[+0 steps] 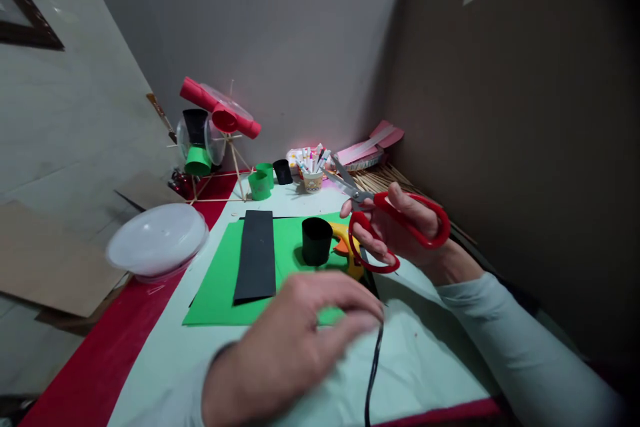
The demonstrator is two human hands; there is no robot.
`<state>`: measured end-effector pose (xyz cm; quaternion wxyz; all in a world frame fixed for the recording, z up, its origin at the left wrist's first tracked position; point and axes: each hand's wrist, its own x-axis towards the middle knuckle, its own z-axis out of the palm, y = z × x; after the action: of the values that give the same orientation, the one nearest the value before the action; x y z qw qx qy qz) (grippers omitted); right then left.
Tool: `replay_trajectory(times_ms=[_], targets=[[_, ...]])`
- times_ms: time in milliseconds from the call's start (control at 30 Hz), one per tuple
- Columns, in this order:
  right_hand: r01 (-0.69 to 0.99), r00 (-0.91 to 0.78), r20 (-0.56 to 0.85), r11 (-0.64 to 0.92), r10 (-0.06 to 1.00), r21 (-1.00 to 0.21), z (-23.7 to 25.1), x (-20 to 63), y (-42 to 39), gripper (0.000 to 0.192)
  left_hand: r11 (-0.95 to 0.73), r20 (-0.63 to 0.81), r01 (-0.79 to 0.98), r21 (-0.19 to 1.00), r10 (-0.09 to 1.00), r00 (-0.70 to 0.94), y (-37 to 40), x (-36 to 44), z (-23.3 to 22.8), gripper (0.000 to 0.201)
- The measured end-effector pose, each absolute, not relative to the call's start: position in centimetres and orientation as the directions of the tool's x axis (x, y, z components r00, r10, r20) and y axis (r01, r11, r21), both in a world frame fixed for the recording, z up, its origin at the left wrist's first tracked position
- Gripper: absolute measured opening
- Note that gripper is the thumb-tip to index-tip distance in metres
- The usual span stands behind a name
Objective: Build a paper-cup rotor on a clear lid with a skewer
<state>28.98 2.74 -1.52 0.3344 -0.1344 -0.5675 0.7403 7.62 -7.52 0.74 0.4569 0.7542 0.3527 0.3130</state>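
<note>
Head: cup (313, 183) w/ mkrs (315, 161), scissors (357, 195) in R hand (413, 237)

A blurred left hand (295, 340) covers part of the near edge of a green sheet (215, 283) on the table (440, 347); its fingers perhaps pinch a black cord (373, 370), which drops out of view at the bottom. A black ring (317, 243) and red-handled scissors (357, 195) partly hide a yellow tool (341, 229). Print on a marker cup (313, 183) is too small to read; a picture frame (35, 29) is cut off at far left.
</note>
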Motion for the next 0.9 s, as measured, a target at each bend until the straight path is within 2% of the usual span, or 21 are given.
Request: replay_trajectory(times_ms=[67,133,233,300,467,567,667,733,800,900], targets=[[-0.351,-0.722,0.184,-0.124,0.667,-0.928,-1.8,28.7,2.9,0.055,-0.402,0.292,0.438,0.804,0.909,0.297,-5.1,5.5,0.4,0.014],[-0.383,-0.672,0.204,-0.098,0.712,-0.919,-2.1,28.4,3.0,0.051,-0.411,0.394,0.581,0.703,0.904,0.164,-2.7,3.8,-0.6,0.013],[-0.427,-0.579,0.226,-0.055,0.784,-0.903,-2.5,27.7,3.0,0.044,-0.452,0.364,0.582,0.676,0.891,0.27,-0.5,3.2,-2.6,0.03],[-0.428,-0.547,0.219,-0.046,0.808,-0.903,-2.6,27.4,2.9,0.043,-0.473,0.342,0.557,0.683,0.88,0.328,0.1,3.9,-3.7,0.033],[-0.42,-0.488,0.189,-0.04,0.852,-0.907,-2.7,27.0,2.6,0.045,-0.456,0.324,0.486,0.745,0.885,0.334,1.0,5.0,-4.5,0.007],[-0.437,-0.436,0.177,-0.035,0.883,-0.899,-2.8,26.9,2.6,0.046,-0.373,0.298,0.441,0.816,0.926,0.23,1.0,3.7,-3.8,0.01],[-0.452,-0.373,0.156,-0.032,0.915,-0.892,-3.1,26.4,2.5,0.038,-0.16,0.149,0.183,0.97,0.986,0.071,0.0,2.3,-2.7,0.021],[-0.444,-0.359,0.14,-0.037,0.923,-0.895,-3.6,25.8,2.3,0.036,-0.08,0.08,-0.021,0.997,0.997,0.022,-0.8,1.8,-2.2,0.024],[-0.43,-0.373,0.127,-0.05,0.919,-0.901,-4.0,25.1,1.9,0.039,-0.102,0.099,-0.119,0.988,0.995,-0.027,-1.5,1.7,-2.0,0.023],[-0.421,-0.424,0.154,-0.044,0.892,-0.906,-4.1,24.2,1.0,0.041,-0.203,0.194,-0.092,0.975,0.976,-0.095,-1.9,1.5,-2.0,0.015]])
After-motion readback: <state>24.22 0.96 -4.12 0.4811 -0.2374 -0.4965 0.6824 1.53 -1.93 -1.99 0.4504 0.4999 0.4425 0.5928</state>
